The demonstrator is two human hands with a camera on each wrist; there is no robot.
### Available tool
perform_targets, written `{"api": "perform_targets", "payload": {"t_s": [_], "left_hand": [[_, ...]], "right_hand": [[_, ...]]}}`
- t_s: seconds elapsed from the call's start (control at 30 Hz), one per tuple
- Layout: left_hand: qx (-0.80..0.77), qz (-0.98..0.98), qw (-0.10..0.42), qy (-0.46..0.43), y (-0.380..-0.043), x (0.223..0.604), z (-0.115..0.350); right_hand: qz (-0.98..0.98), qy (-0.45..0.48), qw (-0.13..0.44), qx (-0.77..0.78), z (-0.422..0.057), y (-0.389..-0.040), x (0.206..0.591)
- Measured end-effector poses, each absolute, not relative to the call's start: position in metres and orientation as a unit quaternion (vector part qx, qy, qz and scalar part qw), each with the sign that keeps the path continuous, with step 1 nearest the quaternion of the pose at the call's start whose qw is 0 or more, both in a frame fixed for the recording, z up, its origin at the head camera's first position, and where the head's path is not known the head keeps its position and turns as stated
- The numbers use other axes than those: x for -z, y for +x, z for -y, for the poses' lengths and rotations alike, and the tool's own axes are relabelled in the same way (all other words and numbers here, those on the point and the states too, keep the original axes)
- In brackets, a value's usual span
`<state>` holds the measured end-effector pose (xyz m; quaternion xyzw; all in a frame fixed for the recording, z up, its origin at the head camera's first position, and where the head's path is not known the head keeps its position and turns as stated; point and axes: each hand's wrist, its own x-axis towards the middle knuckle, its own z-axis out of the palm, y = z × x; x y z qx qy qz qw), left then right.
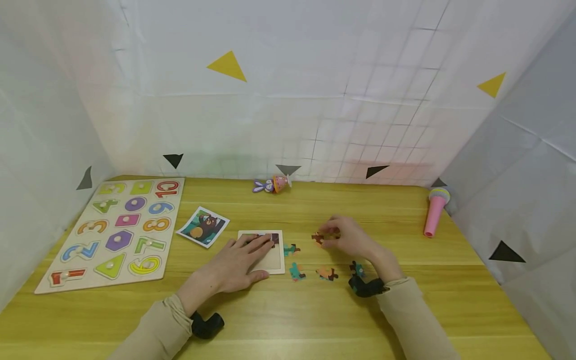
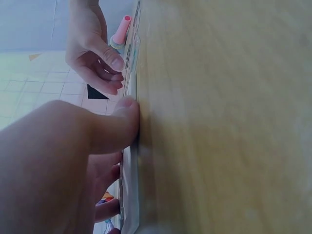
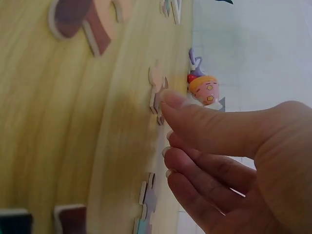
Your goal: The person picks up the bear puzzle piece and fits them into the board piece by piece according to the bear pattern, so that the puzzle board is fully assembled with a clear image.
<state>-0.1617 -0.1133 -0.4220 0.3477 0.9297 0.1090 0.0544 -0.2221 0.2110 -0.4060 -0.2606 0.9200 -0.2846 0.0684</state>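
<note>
From where I watch, the tray (image 1: 271, 261) lies under the left hand (image 1: 235, 264), and the brown piece (image 1: 317, 240) is right of the tray, on the bench (image 1: 288, 320) at the right hand's (image 1: 352, 240) fingertips. A dark piece (image 1: 275, 239) shows inside the tray's far end, beside the left fingertips. Between the tray and the right hand I see two teal pieces (image 1: 295, 271), one close against the tray's right side; the orange piece (image 1: 325, 272) is farther right, and a teal-and-dark piece (image 1: 357, 270) lies beyond that, near the right wrist.

Of the hands, the left is spread, fingers nearly straight over the tray, thumb at its near edge. The right has thumb and fingers bent at the brown piece; I cannot tell whether it pinches it.

Left of the tray, the card (image 1: 204, 227) and number board (image 1: 99, 283) take up my side room. Behind the tray, the toy (image 1: 276, 185) lies along the bench's far edge. Well right of the tray, past a broad stretch of wood, the mic (image 1: 434, 215) lies near the right edge.
</note>
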Motion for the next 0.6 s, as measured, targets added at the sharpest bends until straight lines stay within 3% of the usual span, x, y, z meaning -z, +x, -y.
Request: {"api": "perform_targets", "payload": {"t_s": [0.6], "left_hand": [[-0.11, -0.934, 0.063, 0.335, -0.164, 0.424, 0.113]], "right_hand": [[-0.921, -0.287, 0.04, 0.259, -0.178, -0.215, 0.412]]}}
